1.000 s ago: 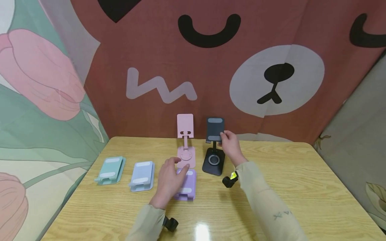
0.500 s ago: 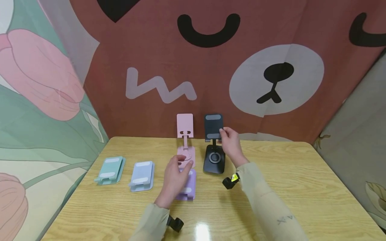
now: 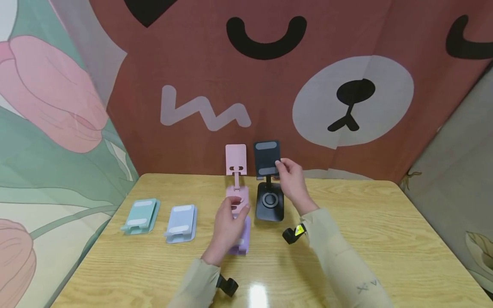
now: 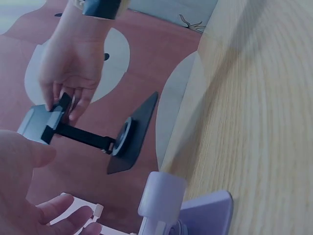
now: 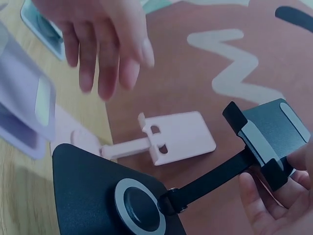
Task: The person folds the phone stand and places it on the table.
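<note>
My right hand [image 3: 293, 184] pinches the side of the upper plate of a black phone stand [image 3: 266, 158], thumb in front and fingers behind. This stand is unfolded; in the left wrist view its base [image 4: 132, 139] hangs tilted, apart from the tabletop. My left hand [image 3: 227, 226] hovers with loosely bent fingers over a folded purple phone stand [image 3: 243, 241], partly hiding it, and holds nothing. Behind it stands an unfolded pink phone stand [image 3: 236, 156], whose base is partly covered by my left fingers. The right wrist view shows the black stand's arm [image 5: 210, 181] and base close up.
A folded teal phone stand [image 3: 141, 216] and a folded light blue phone stand [image 3: 182, 223] lie at the left of the wooden table [image 3: 354, 239]. A cloth backdrop [image 3: 192, 55] with a bear print hangs just behind the table's back edge.
My right hand has moved the black phone stand left and slightly back, closer to the pink one. My left hand has drifted slightly right, its fingers still around nothing.
</note>
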### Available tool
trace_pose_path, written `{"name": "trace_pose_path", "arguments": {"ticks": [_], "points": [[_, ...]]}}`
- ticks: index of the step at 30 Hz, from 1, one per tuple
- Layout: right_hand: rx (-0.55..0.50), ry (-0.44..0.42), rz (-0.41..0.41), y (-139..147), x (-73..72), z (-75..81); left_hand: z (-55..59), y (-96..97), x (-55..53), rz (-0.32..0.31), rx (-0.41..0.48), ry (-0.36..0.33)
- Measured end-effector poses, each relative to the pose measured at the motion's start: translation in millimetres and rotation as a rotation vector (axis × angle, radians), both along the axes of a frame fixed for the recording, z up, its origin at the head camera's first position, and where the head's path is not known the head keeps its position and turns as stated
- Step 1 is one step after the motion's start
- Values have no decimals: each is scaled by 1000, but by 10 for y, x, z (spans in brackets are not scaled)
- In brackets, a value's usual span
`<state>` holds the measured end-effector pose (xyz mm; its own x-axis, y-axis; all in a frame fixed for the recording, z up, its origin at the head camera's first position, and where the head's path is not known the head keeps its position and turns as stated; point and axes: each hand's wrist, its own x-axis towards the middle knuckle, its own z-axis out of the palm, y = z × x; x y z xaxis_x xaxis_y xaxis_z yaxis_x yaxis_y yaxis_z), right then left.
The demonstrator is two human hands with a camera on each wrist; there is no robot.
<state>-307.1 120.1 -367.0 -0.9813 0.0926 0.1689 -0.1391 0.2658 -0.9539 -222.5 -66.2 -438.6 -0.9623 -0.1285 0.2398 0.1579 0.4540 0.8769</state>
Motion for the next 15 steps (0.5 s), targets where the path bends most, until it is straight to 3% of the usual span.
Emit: {"name": "trace_pose_path", "arguments": {"ticks": [15], "points": [[-16,102,88,-208,224,281,33,8,12,-9,64,24]]}}
